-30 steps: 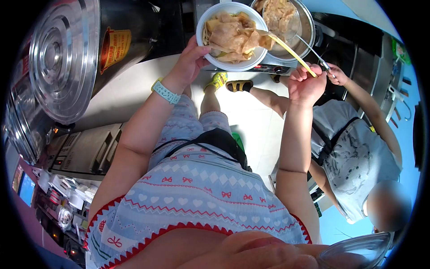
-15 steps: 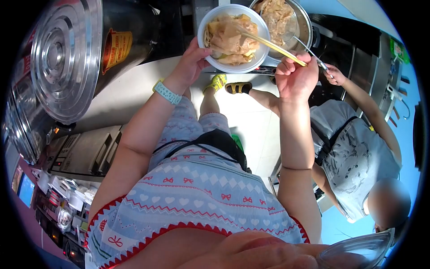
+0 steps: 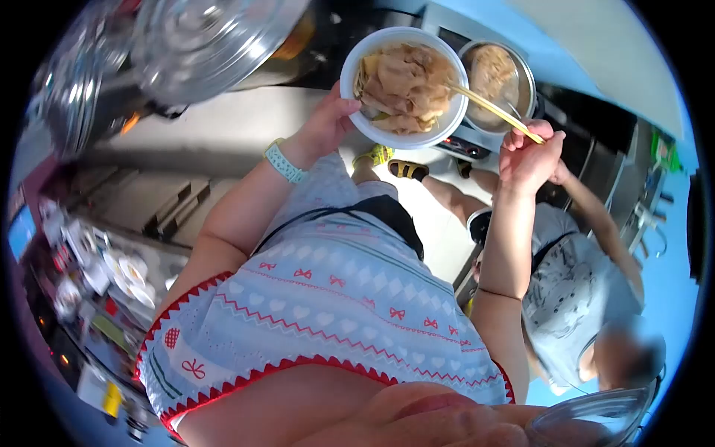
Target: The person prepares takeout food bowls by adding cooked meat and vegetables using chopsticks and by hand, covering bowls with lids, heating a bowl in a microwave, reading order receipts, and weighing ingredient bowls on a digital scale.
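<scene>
Clothing (image 3: 335, 328), pale blue with red zigzag trim, sat closest, behind both hands. Left hand (image 3: 328, 123), light-blue wristband (image 3: 284, 164) behind it, gripped the white bowl (image 3: 407, 142) at its near-left rim, thumb over the edge. Bowl was ahead of and between the hands, nearer the left; thin brownish slices (image 3: 410, 82) heaped inside. Right hand (image 3: 530, 160), fingers curled, pinched yellow chopsticks (image 3: 499, 112); tips reached the bowl's right side, by the slices. Steel pot (image 3: 531, 82) stood just beyond the bowl, ahead of the right hand, with more slices in it; chopsticks blocked part of it. Control panel (image 3: 468, 149) showed between bowl and right hand, markings too small to read. Right hand partly covered a co-worker's hand (image 3: 558, 173) just right of it; couldn't tell that one's grip. Co-worker's grey shirt (image 3: 570, 276), right of the right arm, had a dark print, too blurred to read. Shiny round lid (image 3: 216, 45) lay ahead-left of the left hand, orange label (image 3: 296, 37) beside it, blurred. Green packet (image 3: 661, 149), well right of the right hand, lettering unreadable.
</scene>
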The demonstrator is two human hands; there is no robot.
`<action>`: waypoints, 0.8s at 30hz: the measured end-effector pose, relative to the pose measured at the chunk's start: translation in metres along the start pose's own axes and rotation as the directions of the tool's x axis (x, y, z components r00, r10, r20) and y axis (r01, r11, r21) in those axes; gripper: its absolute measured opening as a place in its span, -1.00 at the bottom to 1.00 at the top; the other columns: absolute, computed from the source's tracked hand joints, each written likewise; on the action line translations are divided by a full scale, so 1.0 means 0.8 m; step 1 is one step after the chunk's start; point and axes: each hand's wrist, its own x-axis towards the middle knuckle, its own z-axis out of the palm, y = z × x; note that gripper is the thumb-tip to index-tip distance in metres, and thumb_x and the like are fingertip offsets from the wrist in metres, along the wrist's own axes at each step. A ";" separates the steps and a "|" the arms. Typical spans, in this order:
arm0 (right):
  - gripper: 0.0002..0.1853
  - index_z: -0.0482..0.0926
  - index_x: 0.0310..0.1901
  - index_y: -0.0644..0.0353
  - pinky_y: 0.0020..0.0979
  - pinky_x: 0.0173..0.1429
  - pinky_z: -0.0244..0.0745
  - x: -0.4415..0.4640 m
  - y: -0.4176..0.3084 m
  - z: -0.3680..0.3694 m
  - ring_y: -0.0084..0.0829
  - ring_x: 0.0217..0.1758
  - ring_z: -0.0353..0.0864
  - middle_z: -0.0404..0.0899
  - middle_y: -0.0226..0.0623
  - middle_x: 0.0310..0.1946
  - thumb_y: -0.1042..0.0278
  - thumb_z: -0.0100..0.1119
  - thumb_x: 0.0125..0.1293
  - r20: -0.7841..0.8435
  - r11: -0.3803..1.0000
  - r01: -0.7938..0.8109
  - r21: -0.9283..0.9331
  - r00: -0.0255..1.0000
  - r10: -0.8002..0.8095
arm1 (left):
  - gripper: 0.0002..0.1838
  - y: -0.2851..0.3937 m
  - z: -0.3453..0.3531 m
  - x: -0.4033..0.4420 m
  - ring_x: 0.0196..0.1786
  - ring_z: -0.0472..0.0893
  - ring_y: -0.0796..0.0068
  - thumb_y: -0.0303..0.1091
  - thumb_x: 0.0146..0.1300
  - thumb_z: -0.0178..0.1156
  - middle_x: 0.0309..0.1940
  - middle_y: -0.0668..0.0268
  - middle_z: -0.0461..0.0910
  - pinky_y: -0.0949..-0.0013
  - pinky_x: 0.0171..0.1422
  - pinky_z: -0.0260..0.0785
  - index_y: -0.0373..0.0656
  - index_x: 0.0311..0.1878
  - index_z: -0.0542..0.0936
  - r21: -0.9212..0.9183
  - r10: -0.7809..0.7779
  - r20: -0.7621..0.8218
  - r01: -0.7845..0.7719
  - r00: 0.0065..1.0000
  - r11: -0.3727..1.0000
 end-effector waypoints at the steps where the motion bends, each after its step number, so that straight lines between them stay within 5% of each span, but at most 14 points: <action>1: -0.35 0.40 -0.51 0.22 -0.47 -0.57 0.26 -0.008 -0.004 0.019 -0.39 -0.61 0.32 0.37 -0.18 -0.61 -0.12 -0.53 0.48 0.096 1.000 -0.028 0.006 0.995 0.027 | -0.32 0.010 0.005 -0.029 0.27 0.35 0.33 -0.31 0.18 0.08 0.24 0.20 0.29 0.19 0.32 0.27 -0.14 0.36 0.09 -0.002 0.050 -0.031 -0.050 0.998 0.999; 7: -0.31 0.40 -0.57 0.21 -0.46 -0.63 0.23 -0.074 0.035 0.188 -0.36 -0.70 0.30 0.39 -0.12 -0.64 -0.14 -0.55 0.48 0.476 0.990 -0.076 -0.119 0.871 0.124 | -0.38 0.051 0.004 -0.206 0.23 0.44 0.20 -0.31 0.28 -0.05 0.24 0.08 0.33 0.15 0.31 0.30 -0.22 0.38 0.06 -0.158 0.294 -0.078 -0.303 0.953 0.940; 8: -0.32 0.40 -0.58 0.20 -0.45 -0.62 0.23 -0.085 0.048 0.216 -0.37 -0.69 0.29 0.39 -0.13 -0.64 -0.13 -0.54 0.48 0.491 0.986 -0.120 -0.116 0.856 0.162 | -0.36 0.059 0.001 -0.234 0.24 0.41 0.14 -0.19 0.24 -0.02 0.22 -0.02 0.37 0.15 0.36 0.22 -0.45 0.29 0.21 -0.096 0.340 -0.165 -0.359 0.926 0.929; 13: -0.37 0.41 -0.55 0.18 -0.43 -0.59 0.21 -0.148 0.157 0.391 -0.38 -0.69 0.27 0.38 -0.16 -0.64 -0.16 -0.43 0.45 0.644 0.942 -0.281 -0.186 0.689 0.333 | -0.43 0.095 -0.083 -0.374 0.13 0.52 0.15 -0.22 0.27 -0.02 0.11 -0.02 0.47 0.14 0.28 0.32 -0.49 0.21 0.28 -0.167 0.503 -0.354 -0.582 0.788 0.796; 20: -0.34 0.41 -0.55 0.19 -0.45 -0.62 0.21 -0.239 0.300 0.634 -0.38 -0.66 0.28 0.32 -0.19 -0.67 -0.16 -0.48 0.46 0.802 0.836 -0.430 -0.342 0.330 0.498 | -0.44 0.191 -0.140 -0.496 0.13 0.52 0.26 -0.28 0.27 0.01 0.13 0.05 0.44 0.19 0.24 0.39 -0.39 0.27 0.21 -0.092 0.612 -0.645 -0.841 0.458 0.532; 22: -0.33 0.42 -0.54 0.20 -0.42 -0.60 0.19 -0.269 0.346 0.685 -0.36 -0.65 0.26 0.31 -0.23 -0.69 -0.15 -0.52 0.46 0.881 0.835 -0.431 -0.342 0.163 0.444 | -0.40 0.215 -0.159 -0.539 0.16 0.49 0.27 -0.27 0.28 0.01 0.19 0.06 0.36 0.20 0.20 0.44 -0.32 0.32 0.12 0.102 0.666 -0.674 -0.853 0.319 0.512; 24: -0.32 0.43 -0.53 0.19 -0.42 -0.58 0.18 -0.283 0.399 0.729 -0.37 -0.62 0.27 0.29 -0.27 -0.71 -0.16 -0.54 0.46 0.866 0.788 -0.479 -0.388 0.104 0.489 | -0.37 0.231 -0.188 -0.562 0.22 0.44 0.27 -0.26 0.28 0.02 0.25 0.06 0.28 0.22 0.19 0.45 -0.25 0.35 0.06 0.166 0.650 -0.730 -0.867 0.212 0.469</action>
